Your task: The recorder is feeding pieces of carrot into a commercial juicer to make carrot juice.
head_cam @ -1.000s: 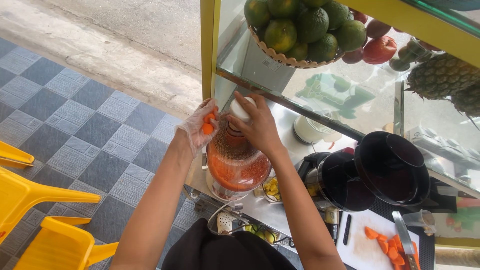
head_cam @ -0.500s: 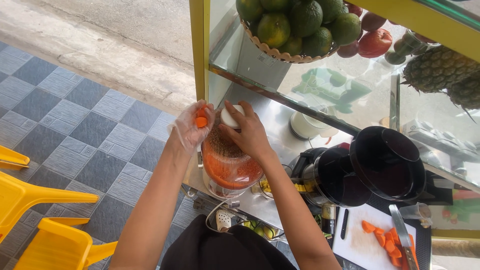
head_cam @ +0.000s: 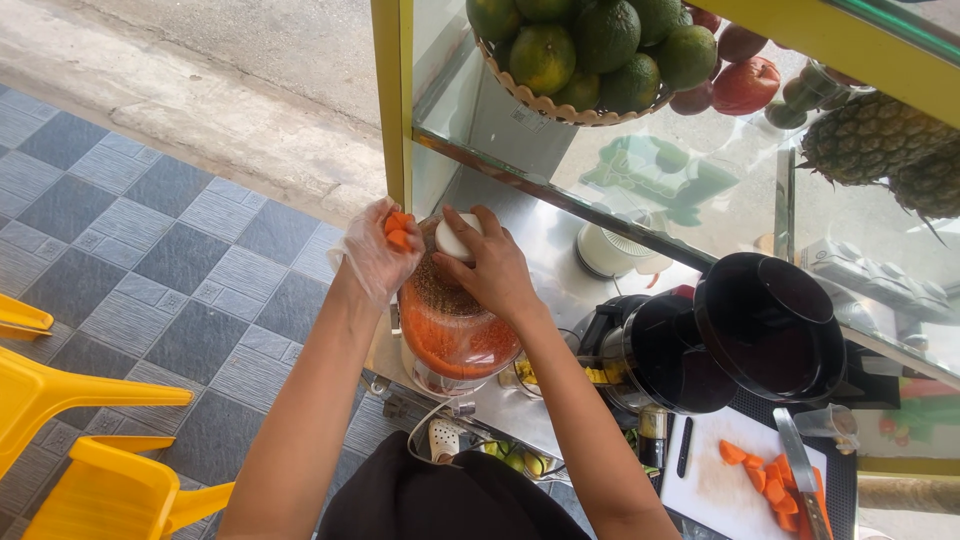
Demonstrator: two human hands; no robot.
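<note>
My left hand [head_cam: 380, 250], in a thin clear plastic glove, is closed on a few orange carrot pieces [head_cam: 398, 231] at the top left of a juicer [head_cam: 455, 335]. The juicer's clear bowl is coated with orange pulp. My right hand [head_cam: 490, 268] rests on top of the juicer, fingers wrapped around its white pusher [head_cam: 458, 238]. Both forearms reach forward from the bottom of the view over a steel counter [head_cam: 545, 250].
A black juicer [head_cam: 730, 335] stands to the right. A white cutting board [head_cam: 715, 485] holds cut carrot pieces [head_cam: 775, 480] and a knife [head_cam: 800, 470]. Behind glass sit a basket of green citrus [head_cam: 590, 50], apples [head_cam: 745, 80] and pineapples [head_cam: 880, 145]. Yellow plastic chairs [head_cam: 70, 420] stand on the tiled floor at left.
The view has shifted slightly. My left hand with the carrot pieces stays at the juicer's top; my right hand keeps its hold on the white pusher.
</note>
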